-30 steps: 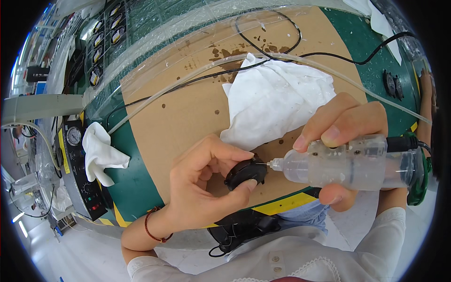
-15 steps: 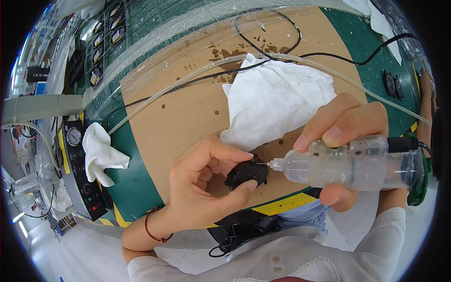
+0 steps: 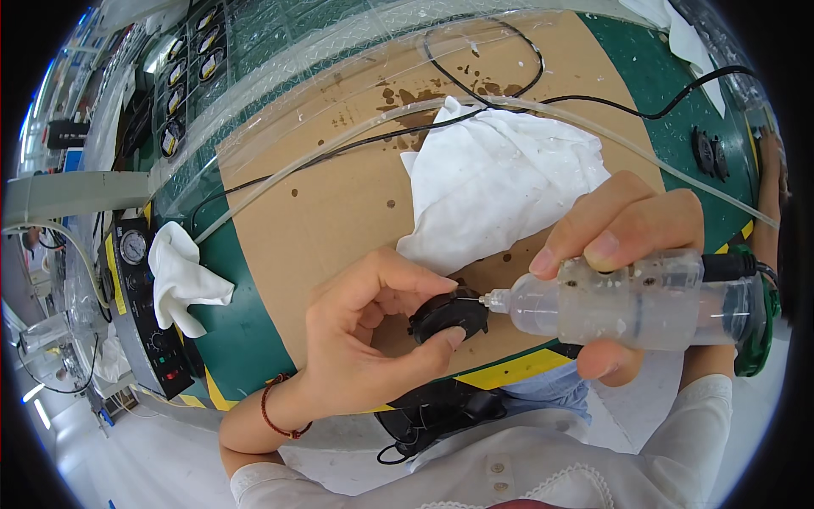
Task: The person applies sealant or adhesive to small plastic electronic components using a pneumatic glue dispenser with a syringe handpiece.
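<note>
My left hand pinches a small round black part at its edges, between thumb and fingers. In my right hand lies a clear dispensing syringe with a green cap and a black cable fitting at its rear. Its thin needle points left and meets the upper edge of the black part; whether any fluid leaves the tip is too small to tell. Behind both hands a crumpled white cloth rests on the stained brown cardboard.
A black control box with a gauge stands at the left, beside a white cloth. A clear hose and black cable cross the cardboard. Two black parts lie right; several more fill a tray far left.
The syringe and my right hand have shifted very slightly, with the needle still at the black part's edge. The black part has moved a touch to the right. Everything else looks the same.
</note>
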{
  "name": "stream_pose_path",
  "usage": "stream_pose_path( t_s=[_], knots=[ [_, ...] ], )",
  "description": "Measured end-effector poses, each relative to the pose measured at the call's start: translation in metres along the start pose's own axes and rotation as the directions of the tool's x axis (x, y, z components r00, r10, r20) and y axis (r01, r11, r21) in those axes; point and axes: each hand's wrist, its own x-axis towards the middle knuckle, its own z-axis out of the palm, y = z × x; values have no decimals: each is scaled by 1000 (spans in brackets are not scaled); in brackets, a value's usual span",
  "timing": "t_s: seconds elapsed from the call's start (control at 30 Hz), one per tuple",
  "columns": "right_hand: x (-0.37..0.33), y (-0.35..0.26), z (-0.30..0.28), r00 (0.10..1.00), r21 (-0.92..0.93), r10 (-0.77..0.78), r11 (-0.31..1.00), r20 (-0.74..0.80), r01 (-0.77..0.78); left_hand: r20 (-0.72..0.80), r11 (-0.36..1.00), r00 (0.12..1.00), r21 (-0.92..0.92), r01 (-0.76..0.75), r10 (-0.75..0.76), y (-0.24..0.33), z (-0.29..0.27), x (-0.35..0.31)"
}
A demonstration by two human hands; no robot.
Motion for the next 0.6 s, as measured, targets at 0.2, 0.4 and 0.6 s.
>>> stream_pose_path(
  t_s=[0.2,0.4,0.6],
  knots=[
    [2,-3,-4,999,-38,12,999,46,-10,18,1000,1000,3,-6,6,-1,0,0],
    [3,-1,-5,996,-34,0,999,85,3,6,1000,1000,-7,15,-15,-1,0,-1],
    [5,1,-5,994,-21,-28,999,107,31,9,999,999,-7,36,-35,0,0,-2]
  ],
)
